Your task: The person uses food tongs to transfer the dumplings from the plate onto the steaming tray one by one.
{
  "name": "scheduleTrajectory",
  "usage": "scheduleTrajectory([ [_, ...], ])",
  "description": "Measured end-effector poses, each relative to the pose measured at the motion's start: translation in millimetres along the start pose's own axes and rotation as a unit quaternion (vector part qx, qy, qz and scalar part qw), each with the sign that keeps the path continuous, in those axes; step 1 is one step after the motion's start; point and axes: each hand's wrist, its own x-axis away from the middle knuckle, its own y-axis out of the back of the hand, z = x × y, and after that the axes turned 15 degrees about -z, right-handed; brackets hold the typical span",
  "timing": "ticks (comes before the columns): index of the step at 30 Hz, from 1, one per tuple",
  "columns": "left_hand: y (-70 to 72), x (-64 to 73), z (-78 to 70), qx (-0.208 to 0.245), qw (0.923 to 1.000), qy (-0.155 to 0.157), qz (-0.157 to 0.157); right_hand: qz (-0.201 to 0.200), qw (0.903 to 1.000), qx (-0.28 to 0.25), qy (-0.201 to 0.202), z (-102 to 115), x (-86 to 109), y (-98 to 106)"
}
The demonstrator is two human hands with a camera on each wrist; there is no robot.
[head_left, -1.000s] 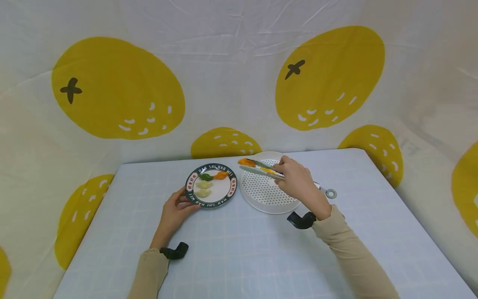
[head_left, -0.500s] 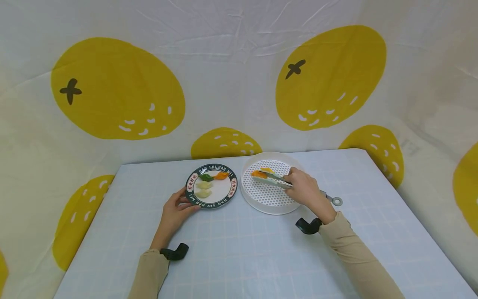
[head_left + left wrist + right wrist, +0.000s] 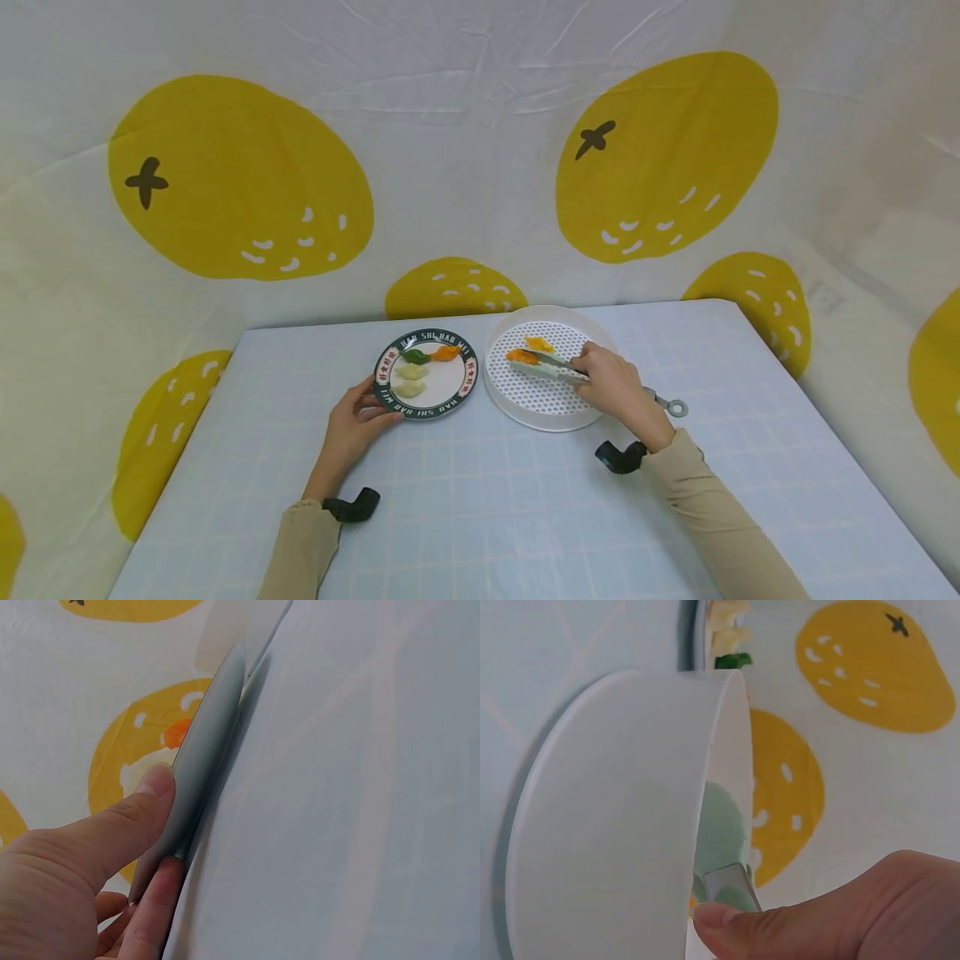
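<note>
In the head view, my left hand point(image 3: 356, 425) pinches the near-left rim of a round plate point(image 3: 446, 385) with a dark lettered border. The left wrist view shows the thumb on the rim and fingers beneath it. On the plate are a green dumpling point(image 3: 415, 356), an orange dumpling point(image 3: 446, 352) and two pale dumplings point(image 3: 409, 388). My right hand point(image 3: 618, 385) grips tongs point(image 3: 558, 363) with pale green tips, inside a white perforated steamer basket point(image 3: 540, 402). Another orange dumpling point(image 3: 522, 357) lies at the tips; whether they still squeeze it I cannot tell. Behind it sits a yellow dumpling point(image 3: 538, 343).
Plate and basket stand side by side near the back edge of a table point(image 3: 480, 508) with a pale blue checked cloth. A white curtain point(image 3: 465, 167) with yellow fruit prints hangs behind. The basket's raised wall point(image 3: 615, 810) fills much of the right wrist view.
My right hand has moved right and nearer to me, lowering the tongs and the orange dumpling from the basket's back left rim to its floor. The left hand and plate have stayed put.
</note>
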Motion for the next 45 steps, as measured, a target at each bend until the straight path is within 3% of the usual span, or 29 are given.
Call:
scheduleTrajectory([
  [27,2.3,-0.8,1.4,-0.010,0.9999,0.006,-0.001,-0.020,0.9998,0.004,0.002,16,-2.7,15],
  [38,2.1,-1.5,2.0,-0.006,0.9999,0.016,0.003,-0.045,0.9976,-0.008,0.052,41,-17.3,25],
  [45,1.1,-0.5,1.3,-0.004,0.9998,0.018,0.003,-0.025,0.9949,-0.012,0.097,64,-31.5,18],
])
